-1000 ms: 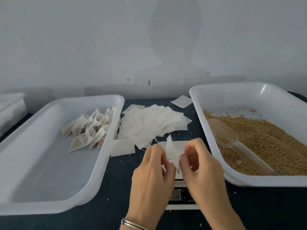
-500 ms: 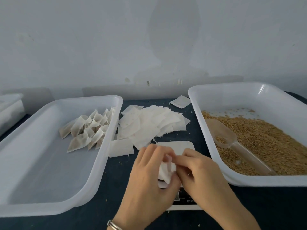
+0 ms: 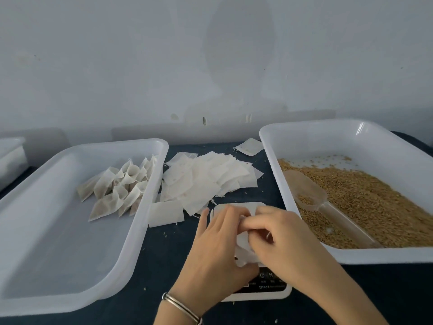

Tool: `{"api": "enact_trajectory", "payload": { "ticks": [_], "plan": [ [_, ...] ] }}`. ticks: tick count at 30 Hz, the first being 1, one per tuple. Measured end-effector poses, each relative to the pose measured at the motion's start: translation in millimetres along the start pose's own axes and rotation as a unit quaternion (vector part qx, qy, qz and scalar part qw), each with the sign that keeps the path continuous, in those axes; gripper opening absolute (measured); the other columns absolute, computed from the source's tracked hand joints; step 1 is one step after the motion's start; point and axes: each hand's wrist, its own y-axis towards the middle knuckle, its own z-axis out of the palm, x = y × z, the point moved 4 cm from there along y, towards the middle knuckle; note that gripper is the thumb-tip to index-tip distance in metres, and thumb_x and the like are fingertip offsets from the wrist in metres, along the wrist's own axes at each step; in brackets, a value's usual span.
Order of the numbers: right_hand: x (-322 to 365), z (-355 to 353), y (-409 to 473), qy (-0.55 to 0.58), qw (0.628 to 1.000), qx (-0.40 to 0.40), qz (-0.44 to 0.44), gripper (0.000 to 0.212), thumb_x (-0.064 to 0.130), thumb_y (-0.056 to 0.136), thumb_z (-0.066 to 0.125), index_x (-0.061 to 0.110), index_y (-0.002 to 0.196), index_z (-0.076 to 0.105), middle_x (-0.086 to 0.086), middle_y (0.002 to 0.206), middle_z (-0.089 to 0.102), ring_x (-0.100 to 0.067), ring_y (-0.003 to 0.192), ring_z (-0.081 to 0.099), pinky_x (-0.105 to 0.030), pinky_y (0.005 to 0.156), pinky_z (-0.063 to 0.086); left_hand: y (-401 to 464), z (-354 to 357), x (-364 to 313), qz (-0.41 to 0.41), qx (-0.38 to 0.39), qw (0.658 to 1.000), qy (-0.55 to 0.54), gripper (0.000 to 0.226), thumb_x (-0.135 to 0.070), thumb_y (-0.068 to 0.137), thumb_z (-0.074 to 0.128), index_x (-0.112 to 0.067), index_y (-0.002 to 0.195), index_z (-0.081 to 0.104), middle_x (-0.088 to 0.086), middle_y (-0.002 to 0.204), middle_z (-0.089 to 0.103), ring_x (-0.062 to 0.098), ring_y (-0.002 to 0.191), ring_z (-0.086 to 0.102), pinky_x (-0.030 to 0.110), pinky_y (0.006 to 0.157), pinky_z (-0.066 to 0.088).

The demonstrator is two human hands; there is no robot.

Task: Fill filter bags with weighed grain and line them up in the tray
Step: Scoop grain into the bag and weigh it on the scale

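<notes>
A white filter bag (image 3: 243, 247) sits between both my hands, low over the small white scale (image 3: 257, 289). My left hand (image 3: 215, 249) grips it from the left, thumb under it. My right hand (image 3: 283, 240) pinches its top from the right. Several filled bags (image 3: 117, 188) lie packed together at the far end of the left white tray (image 3: 70, 266). A heap of flat empty bags (image 3: 206, 179) lies on the dark table between the trays. The right tray (image 3: 351, 256) holds brown grain (image 3: 370, 202) and a clear plastic scoop (image 3: 311, 195).
One loose empty bag (image 3: 249, 146) lies near the wall behind the heap. Another flat bag (image 3: 166, 213) lies by the left tray's rim. A white container (image 3: 11, 158) stands at the far left edge. Stray grains dot the table.
Both hands have come down and together with the bag, from held up over the scale to low on its plate. The bag is now mostly covered by my fingers.
</notes>
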Motion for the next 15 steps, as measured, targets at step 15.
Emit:
{"api": "enact_trajectory", "payload": {
  "ticks": [15],
  "plan": [
    [-162.1, -66.4, 21.7, -0.277, 0.88, 0.249, 0.296, 0.03, 0.053, 0.083, 0.062, 0.024, 0.09, 0.059, 0.008, 0.081, 0.064, -0.003, 0.062, 0.056, -0.015, 0.054, 0.044, 6.7, -0.4, 11.6, -0.105, -0.074, 0.957, -0.26, 0.032, -0.016, 0.07, 0.062, -0.021, 0.097, 0.045, -0.008, 0.082, 0.052, 0.003, 0.062, 0.049, 0.028, 0.049, 0.051]
  ]
}}
